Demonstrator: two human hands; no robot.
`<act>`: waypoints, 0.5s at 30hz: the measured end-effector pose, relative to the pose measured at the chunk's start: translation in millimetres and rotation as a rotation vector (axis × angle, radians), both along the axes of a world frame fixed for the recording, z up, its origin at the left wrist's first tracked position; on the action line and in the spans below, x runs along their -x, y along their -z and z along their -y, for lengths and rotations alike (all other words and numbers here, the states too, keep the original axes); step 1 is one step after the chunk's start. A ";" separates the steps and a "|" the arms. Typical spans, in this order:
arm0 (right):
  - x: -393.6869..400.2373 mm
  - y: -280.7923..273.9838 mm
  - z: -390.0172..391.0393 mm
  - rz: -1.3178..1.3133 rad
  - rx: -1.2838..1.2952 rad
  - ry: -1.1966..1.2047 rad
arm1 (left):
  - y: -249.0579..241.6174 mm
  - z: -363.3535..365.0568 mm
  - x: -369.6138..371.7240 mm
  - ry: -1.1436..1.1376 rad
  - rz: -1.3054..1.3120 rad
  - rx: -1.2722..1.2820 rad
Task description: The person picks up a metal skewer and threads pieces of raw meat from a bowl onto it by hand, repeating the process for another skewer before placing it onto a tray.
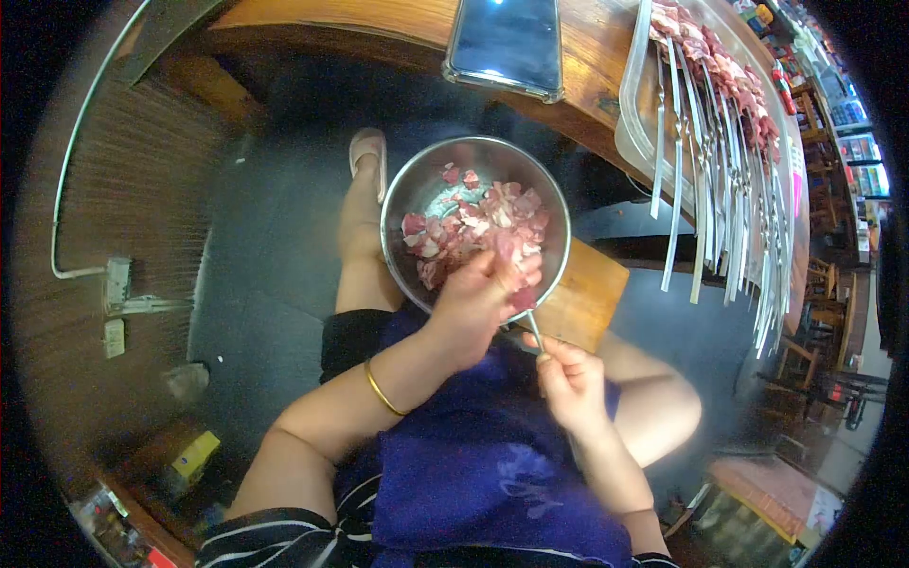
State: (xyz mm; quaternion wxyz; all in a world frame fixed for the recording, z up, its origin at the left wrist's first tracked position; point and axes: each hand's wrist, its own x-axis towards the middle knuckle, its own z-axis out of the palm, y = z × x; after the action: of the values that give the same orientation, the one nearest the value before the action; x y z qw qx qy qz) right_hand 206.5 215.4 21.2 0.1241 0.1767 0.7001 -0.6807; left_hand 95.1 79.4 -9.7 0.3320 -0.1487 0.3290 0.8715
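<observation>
Near the middle of the frame the left hand (478, 298) is reaching over the near rim of a steel bowl (405, 194), its fingers pinching a piece of raw meat (523, 299) at the bowl's lower right edge, while more cut meat (473, 227) is lying heaped inside the bowl. Just below and to the right, the right hand (568, 379) is closing its fingers around the lower end of a thin metal skewer (535, 331), whose tip is pointing up toward the pinched piece. A gold bangle (382, 390) is sitting on the left forearm, and a blue apron (473, 454) is covering the lap in the lower centre. At the upper right, a clear plastic tray (632, 114) is resting on the wooden table (398, 19) and is carrying a row of loaded skewers (720, 66), their flat handles hanging over the edge. A phone (507, 43) is lying dark-screened at the top centre; no writing on anything is readable
</observation>
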 end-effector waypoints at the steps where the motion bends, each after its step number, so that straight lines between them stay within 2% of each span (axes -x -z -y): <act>1: -1.1 0.9 -3.2 0.005 0.006 0.015 | 8.7 2.9 -7.9 0.066 -0.032 -0.033; 4: -6.0 -1.4 -16.4 0.055 0.000 0.088 | 33.4 12.0 22.1 0.285 -0.499 0.051; 5: -8.3 -0.3 -21.4 0.061 -0.019 0.109 | 50.5 22.4 41.7 0.414 -0.621 0.445; 7: -14.9 4.6 -29.0 0.034 -0.086 0.130 | 60.9 33.8 87.2 0.413 -1.345 1.315; 8: -18.0 6.4 -29.8 0.049 -0.085 0.138 | 80.0 38.2 111.3 0.398 -1.641 1.440; 9: -20.8 8.2 -30.3 0.060 -0.085 0.145 | 72.1 39.2 129.6 0.582 -1.896 1.663; 10: -24.1 9.5 -31.6 0.073 -0.085 0.153 | 68.3 37.7 141.6 0.642 -2.192 1.796; 12: -27.4 8.5 -27.1 0.065 -0.064 0.166 | 79.8 26.7 162.6 0.837 -2.311 1.890; 15: -30.6 8.5 -23.9 0.035 -0.067 0.166 | 95.1 16.5 169.5 0.944 -2.397 1.881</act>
State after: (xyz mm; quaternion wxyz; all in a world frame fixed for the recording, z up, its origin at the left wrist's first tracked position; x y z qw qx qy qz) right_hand 237.1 239.3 12.7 0.0738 0.2500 0.7030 -0.6617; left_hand -74.4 62.9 -104.8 0.0849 -0.5600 -0.7991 0.2015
